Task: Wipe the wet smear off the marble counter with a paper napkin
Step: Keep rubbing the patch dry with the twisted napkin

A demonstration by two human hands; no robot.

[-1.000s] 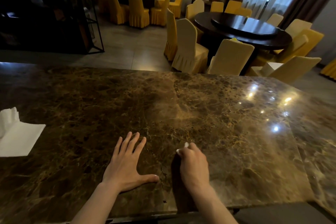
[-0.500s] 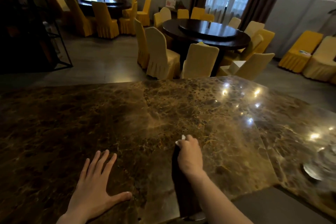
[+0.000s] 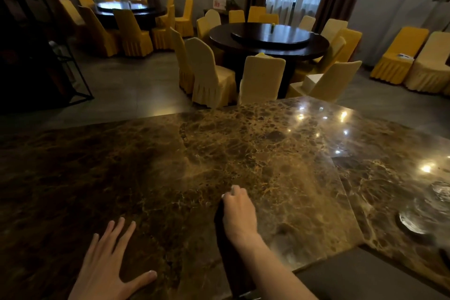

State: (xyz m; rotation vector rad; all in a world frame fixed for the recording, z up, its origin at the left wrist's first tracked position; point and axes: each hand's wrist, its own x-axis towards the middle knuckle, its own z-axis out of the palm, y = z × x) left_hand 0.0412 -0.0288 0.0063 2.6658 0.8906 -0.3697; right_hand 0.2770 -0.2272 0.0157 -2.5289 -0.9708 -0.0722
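The brown marble counter (image 3: pixel 280 158) fills the lower half of the view. My right hand (image 3: pixel 239 214) is closed around a small white paper napkin (image 3: pixel 233 188), of which only a bit shows at the fingertips, pressed onto the counter near its middle. My left hand (image 3: pixel 107 268) lies flat on the counter at the lower left, fingers spread, holding nothing. I cannot make out a wet smear on the glossy stone around the napkin.
A clear glass object (image 3: pixel 423 212) stands on the counter at the right edge. The counter's near edge steps back at the lower right (image 3: pixel 360 246). Beyond the counter are round dark tables (image 3: pixel 267 36) with yellow-covered chairs (image 3: pixel 209 73).
The view has swung right, so the spare white napkins at the left have left the frame. My right hand with the napkin has slid a little farther from me. The left hand stays flat.
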